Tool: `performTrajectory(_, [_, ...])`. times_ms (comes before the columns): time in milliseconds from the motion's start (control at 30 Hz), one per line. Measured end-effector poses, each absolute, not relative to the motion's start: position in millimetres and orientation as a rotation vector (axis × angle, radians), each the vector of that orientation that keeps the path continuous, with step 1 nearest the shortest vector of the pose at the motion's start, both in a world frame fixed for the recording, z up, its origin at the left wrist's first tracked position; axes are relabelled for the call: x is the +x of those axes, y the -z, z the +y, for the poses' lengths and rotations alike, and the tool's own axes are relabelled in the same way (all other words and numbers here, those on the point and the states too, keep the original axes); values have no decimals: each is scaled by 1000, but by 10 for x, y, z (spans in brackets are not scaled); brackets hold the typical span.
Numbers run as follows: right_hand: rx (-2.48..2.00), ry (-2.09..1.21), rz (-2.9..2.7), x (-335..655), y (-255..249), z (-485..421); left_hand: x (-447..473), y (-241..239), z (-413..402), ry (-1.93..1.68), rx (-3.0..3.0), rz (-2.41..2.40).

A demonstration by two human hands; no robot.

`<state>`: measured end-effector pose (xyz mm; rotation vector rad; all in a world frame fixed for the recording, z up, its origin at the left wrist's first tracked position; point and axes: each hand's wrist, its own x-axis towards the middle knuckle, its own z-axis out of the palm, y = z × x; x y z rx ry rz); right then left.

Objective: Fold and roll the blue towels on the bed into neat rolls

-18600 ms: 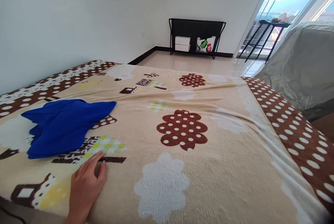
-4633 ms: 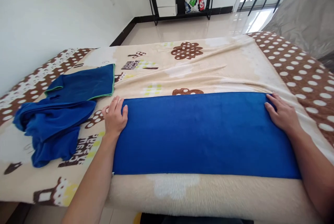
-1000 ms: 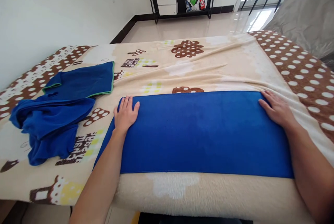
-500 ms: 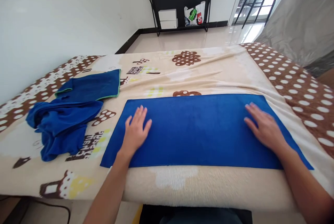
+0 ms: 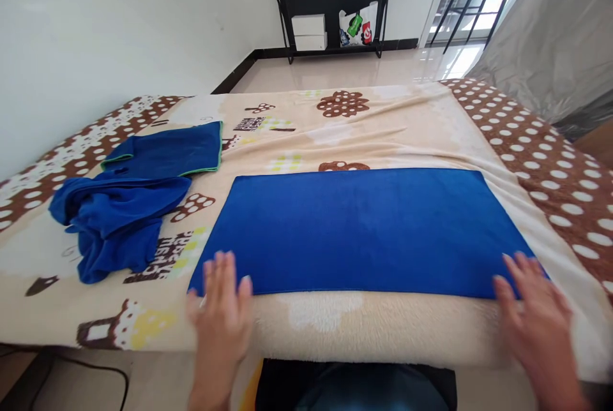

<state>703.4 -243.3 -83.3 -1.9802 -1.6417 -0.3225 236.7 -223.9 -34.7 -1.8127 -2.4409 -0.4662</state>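
1. Patterned blanket [image 5: 297,136]: covered near its 6 o'clock edge by flat blue cloth [image 5: 368,232]; smoothing judged in hand.
2. Green-edged cloth [image 5: 175,148], crumpled blue cloth [image 5: 112,210]: bunched at 9–10 o'clock.
3. Left hand [image 5: 221,315] at 8, right hand [image 5: 536,315] at 4: fingers released, nothing grasped.
4. Next move: edge pinch presumably needed.

The flat blue cloth [image 5: 364,232] looks smooth and matt, with a soft, faintly brushed nap; the crumpled cloth [image 5: 115,213] at left is equally dull. The blanket [image 5: 407,325] beneath is plush, its near edge visibly fuzzy. Far off, the floor [image 5: 282,76] is glossy; at far right hangs wrinkled, translucent plastic sheeting [image 5: 541,41] with a slight sheen.
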Motion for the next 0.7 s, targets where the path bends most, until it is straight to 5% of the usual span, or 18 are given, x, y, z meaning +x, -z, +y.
performTrajectory(233, [-1595,-23,-2243,5336,631,-1837,3897,331,-1773,425,-2760,-1856])
performTrajectory(533, [-2140,251,-1636,7479,1166,-2545,2292,654,-2275,250,-1999,-2363])
performTrajectory(700, [-2107,375,-1404,7302,1013,-2674,2254,378,-2334,362,-1946,-2343])
